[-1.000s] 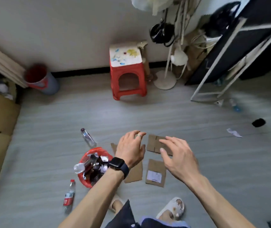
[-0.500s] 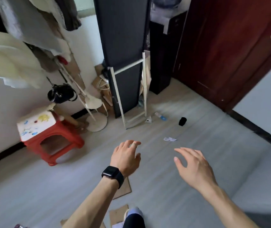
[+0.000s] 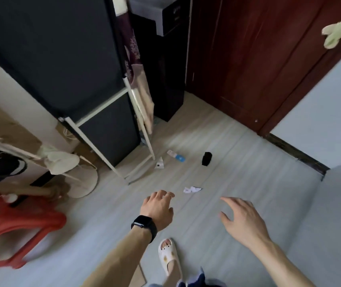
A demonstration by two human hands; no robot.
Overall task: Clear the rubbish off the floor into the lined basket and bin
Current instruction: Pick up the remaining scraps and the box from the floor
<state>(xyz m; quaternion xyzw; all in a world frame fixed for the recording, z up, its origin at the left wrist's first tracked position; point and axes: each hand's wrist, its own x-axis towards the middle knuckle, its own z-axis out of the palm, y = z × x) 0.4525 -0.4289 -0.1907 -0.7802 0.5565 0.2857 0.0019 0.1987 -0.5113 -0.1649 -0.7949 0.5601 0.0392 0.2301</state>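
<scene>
Littering floor [image 3: 248,172]: two paper scraps [image 3: 192,189] [image 3: 159,163], one bottle [image 3: 176,156].

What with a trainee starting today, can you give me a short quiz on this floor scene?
1. True or false: the left hand holds a piece of rubbish.
2. Which litter lies nearest the left hand? A black object; B white paper scrap; C blue-labelled bottle.
3. Fill in: the plastic stool is ___.
Key: 1 false; 2 B; 3 red.
</scene>
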